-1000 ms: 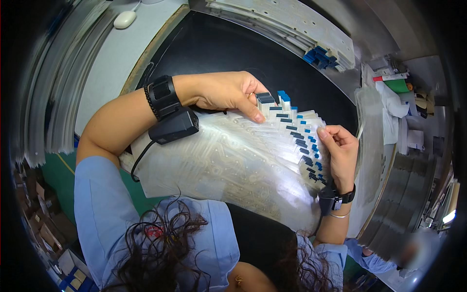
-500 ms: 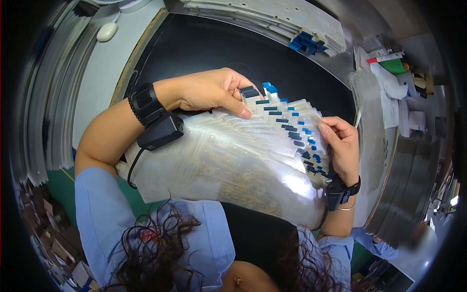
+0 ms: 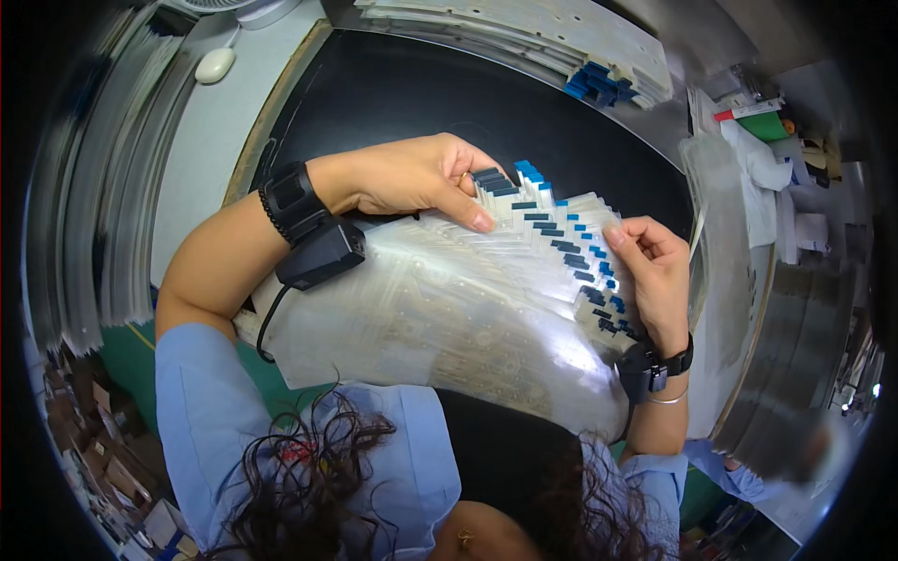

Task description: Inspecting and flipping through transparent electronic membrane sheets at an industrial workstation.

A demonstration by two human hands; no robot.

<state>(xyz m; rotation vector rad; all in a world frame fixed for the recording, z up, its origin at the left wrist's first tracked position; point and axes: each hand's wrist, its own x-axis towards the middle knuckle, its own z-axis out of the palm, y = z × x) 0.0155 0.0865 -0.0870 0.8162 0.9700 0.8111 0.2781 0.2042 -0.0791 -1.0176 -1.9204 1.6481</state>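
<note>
Fingertips of your left hand [image 3: 416, 178] pinch the top end of a fanned stack of translucent flexible circuit strips with black and blue connector tabs [image 3: 468, 309]; the thumb presses flat on the uppermost strip. Your right hand [image 3: 655, 276] closes its fingers on the fan's right edge. There is one stack, with too many strips to count exactly; it lies across your chest above one black mat [image 3: 402, 93]. The long axis of the strips runs from lower left to upper right, tabs pointing toward the right hand. Since half a second ago, the fan sits spread much the same and both hands keep their grip. One white mouse [image 3: 215, 65] lies at the upper left.
</note>
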